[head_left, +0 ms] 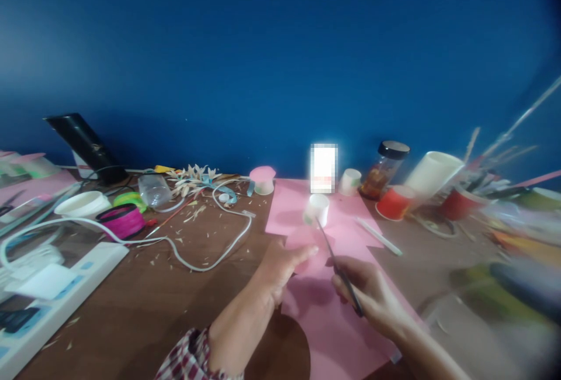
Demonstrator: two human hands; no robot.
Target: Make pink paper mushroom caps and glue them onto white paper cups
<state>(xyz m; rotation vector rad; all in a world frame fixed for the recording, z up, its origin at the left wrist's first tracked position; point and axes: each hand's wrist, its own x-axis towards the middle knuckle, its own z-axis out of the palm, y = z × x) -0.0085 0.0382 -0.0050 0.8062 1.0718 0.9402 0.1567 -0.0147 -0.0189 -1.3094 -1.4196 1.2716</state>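
Observation:
My left hand [280,269] is closed on a small piece of pink paper [302,244], its thumb lying along the top of it. In my right hand [362,286] is a slim pair of scissors [346,286] with dark handles, seen nearly edge-on. Their tip points up and left, towards a white paper cup [318,211] just beyond the pink piece. Beneath both hands lie larger pink paper sheets [335,333], one with a curved cut-out edge. The fingers of my left hand under the paper are hidden.
At the back stand a pink-topped cup [263,181], another white cup [350,182] and a dark-lidded jar [388,169]. A red cup [394,203] and a pen [379,237] are at the right. Leftward are a white cable [193,266] and power strip [65,310].

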